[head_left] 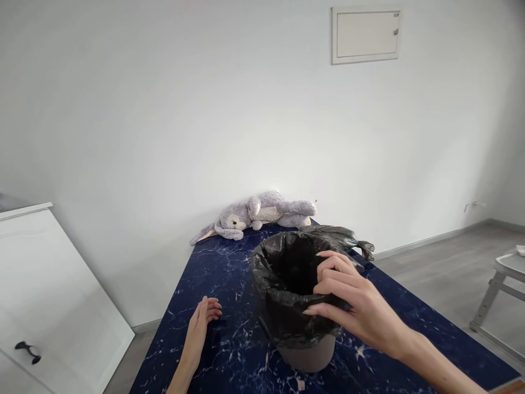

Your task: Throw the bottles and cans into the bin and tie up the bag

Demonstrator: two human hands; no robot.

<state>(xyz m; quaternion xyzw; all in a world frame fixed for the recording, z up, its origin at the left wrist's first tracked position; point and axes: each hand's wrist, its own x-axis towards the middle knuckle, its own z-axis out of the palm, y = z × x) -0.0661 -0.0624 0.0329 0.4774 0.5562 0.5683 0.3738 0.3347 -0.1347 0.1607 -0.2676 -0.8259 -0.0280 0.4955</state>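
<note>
A small grey trash bin (307,354) stands on the dark blue marbled table, lined with a black bin bag (283,312) folded over its rim. My right hand (348,298) grips the near right part of the rim, thumb outside and fingers reaching over into the opening. The inside of the bin is dark, so its bottom is hidden. To the left of the bin, my left hand (200,323) rests at the table with its fingers loosely bent, holding nothing and apart from the bin. Behind the bin lies a crumpled dark plastic bag (338,236).
A grey plush bunny (266,212) lies on its side at the table's (217,262) far end, against the wall. A white cabinet (57,295) with a black handle stands at left. At right is a grey-legged stand (494,290) on the floor.
</note>
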